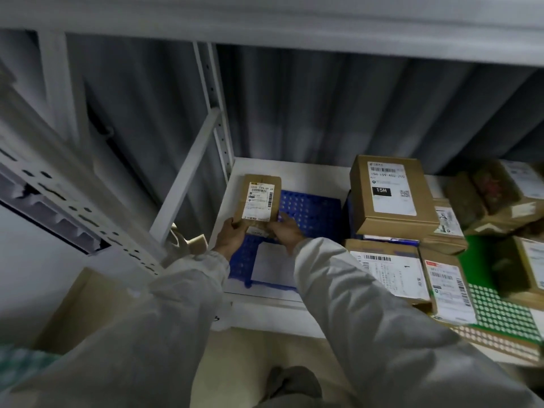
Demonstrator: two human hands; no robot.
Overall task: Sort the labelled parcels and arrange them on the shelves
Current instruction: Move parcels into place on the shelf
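A small brown parcel [260,201] with a white shipping label stands tilted over the blue perforated tray [312,210] on the white shelf [265,304]. My left hand [231,238] grips its lower left corner. My right hand [287,229] grips its lower right edge. Another small parcel [257,231] lies partly hidden under my hands. To the right, a larger box marked 15H [393,195] sits on top of a stack, with flat labelled parcels [388,266] in front of it.
More brown parcels [497,195] crowd the right end of the shelf, some on a green perforated tray [500,313]. A white upright post [217,113] and diagonal brace [188,172] frame the shelf's left side. A cardboard box [85,307] stands lower left.
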